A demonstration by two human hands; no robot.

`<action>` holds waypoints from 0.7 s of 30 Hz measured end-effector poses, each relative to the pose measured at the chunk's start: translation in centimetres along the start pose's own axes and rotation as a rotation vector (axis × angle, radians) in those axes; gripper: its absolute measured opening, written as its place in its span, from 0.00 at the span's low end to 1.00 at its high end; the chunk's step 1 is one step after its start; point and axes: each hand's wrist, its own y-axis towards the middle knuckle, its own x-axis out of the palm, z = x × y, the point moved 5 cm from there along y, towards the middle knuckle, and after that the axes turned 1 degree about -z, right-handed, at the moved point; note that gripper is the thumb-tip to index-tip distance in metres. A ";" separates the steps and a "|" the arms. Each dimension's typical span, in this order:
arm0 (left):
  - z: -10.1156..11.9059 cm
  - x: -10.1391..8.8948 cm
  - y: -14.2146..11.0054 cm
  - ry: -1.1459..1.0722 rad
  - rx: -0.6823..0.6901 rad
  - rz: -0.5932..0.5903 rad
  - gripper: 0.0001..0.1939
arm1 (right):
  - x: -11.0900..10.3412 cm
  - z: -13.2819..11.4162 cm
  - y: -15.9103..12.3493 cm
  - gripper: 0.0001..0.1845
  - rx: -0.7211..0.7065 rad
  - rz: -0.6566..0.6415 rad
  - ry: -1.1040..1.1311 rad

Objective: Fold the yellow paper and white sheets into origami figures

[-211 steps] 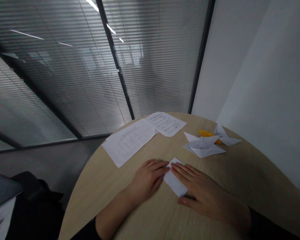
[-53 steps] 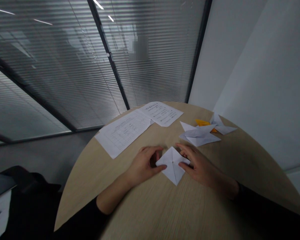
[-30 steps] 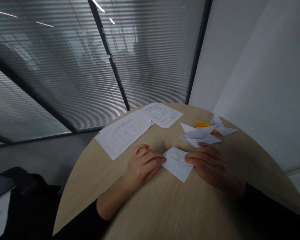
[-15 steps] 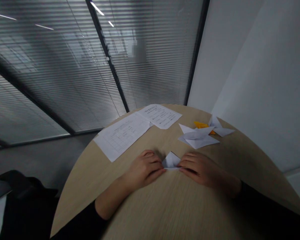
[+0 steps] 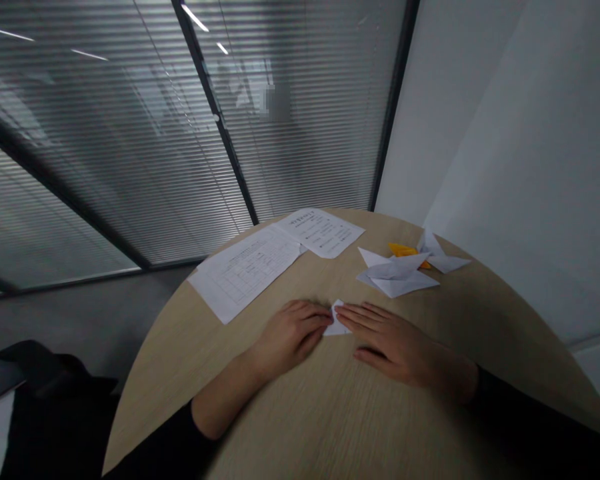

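Round wooden surface (image 5: 380, 420) with 2 printed sheets (image 5: 245, 270) and a small folded white paper (image 5: 337, 321).
The left hand (image 5: 287, 337) and right hand (image 5: 395, 347) lie flat on both sides of the paper, fingers (image 5: 363, 317) close together, not pinching; even, flat pressure keeps a crease sharp.

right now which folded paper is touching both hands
The small white folded paper between the left hand and right hand; the other folded pieces lie farther off, untouched.

Left hand (image 5: 290, 337) palm down; right hand (image 5: 395, 343) flat, fingers extended
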 end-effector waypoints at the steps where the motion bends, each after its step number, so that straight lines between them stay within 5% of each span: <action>1: 0.1 -0.1 0.0 -0.002 -0.003 -0.001 0.14 | 0.2 -0.2 -0.1 0.47 -0.003 -0.040 0.004; 14: -0.1 -0.2 -0.2 0.050 0.004 -0.011 0.12 | 0.6 -0.3 -0.8 0.50 0.043 -0.035 -0.079; 21: -0.1 -0.3 -0.2 0.160 -0.009 0.005 0.12 | -0.8 -0.2 0.0 0.37 0.057 0.085 -0.115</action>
